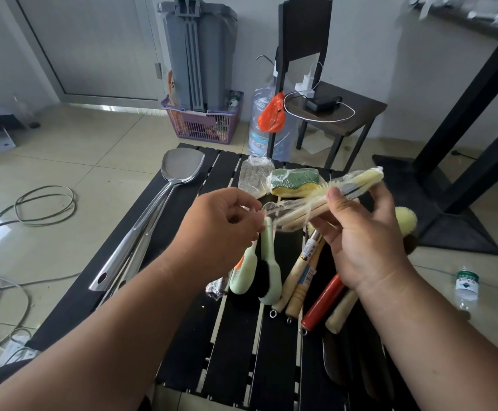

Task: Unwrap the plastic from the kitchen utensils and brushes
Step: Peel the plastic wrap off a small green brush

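Observation:
My right hand (363, 241) holds a plastic-wrapped bundle of pale wooden-handled brushes (316, 203) up over the black slatted table (235, 336). Its yellow end (366, 176) points to the far right. My left hand (224, 226) pinches the loose clear wrap (267, 209) at the bundle's near end. Under the hands lie two pale green brushes (259, 268), wooden-handled utensils (301, 277), a red handle (323, 301) and a round yellow brush head (406, 218). A wrapped green-and-yellow sponge (295, 182) and a wrapped clear item (253, 176) lie at the table's far edge.
Steel spatulas (164, 197) lie along the table's left side. Cables (19, 221) trail over the tiled floor on the left. A small water bottle (467, 289) stands on the floor to the right. Behind the table are a dark chair (339, 111), a purple basket (203, 123) and a grey bin (197, 48).

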